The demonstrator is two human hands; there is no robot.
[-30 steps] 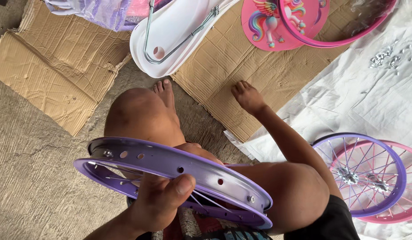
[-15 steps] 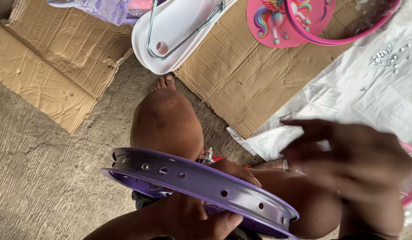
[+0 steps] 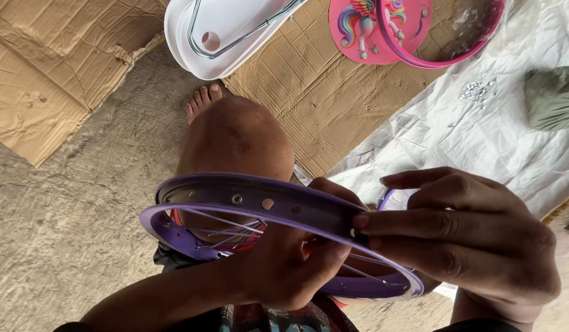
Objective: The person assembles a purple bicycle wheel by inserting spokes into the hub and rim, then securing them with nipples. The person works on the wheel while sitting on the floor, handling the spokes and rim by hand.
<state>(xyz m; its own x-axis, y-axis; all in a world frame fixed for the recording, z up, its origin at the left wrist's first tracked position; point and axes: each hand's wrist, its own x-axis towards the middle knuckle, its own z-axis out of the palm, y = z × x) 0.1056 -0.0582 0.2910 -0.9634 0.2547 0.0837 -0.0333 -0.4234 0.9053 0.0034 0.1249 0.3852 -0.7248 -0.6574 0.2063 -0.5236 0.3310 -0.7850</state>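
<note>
1. My left palm is hidden under the purple wheel rim (image 3: 260, 203), so I cannot see just how that grip closes. The rim's near edge is partly covered by both my hands, and its spokes (image 3: 226, 227) show only as thin lines inside the hoop.
2. The white tray with the wire frame (image 3: 220, 34), the pink unicorn disc (image 3: 373, 27) and the pink rim (image 3: 444, 58) are cut off at the top edge. The small metal bits (image 3: 475, 90) on the white sheet (image 3: 481, 141) are too tiny to tell apart. A grey-green bundle (image 3: 552, 98) runs off the right edge.
3. My left hand (image 3: 290, 270) comes up from below, its fingers wrapped around the rim's near side and holding it, thumb on the outer band.
4. My right hand (image 3: 475, 240) meets the rim from the right. Its fingers (image 3: 413, 224) lie nearly straight and close together, tips pressed on the rim's edge; whether they pinch something small there I cannot tell.
5. The rim sits tilted above my bent knee (image 3: 235, 138), off the ground. My bare foot (image 3: 201, 101) rests on the concrete floor (image 3: 63, 233) beside flattened cardboard (image 3: 309, 92).
</note>
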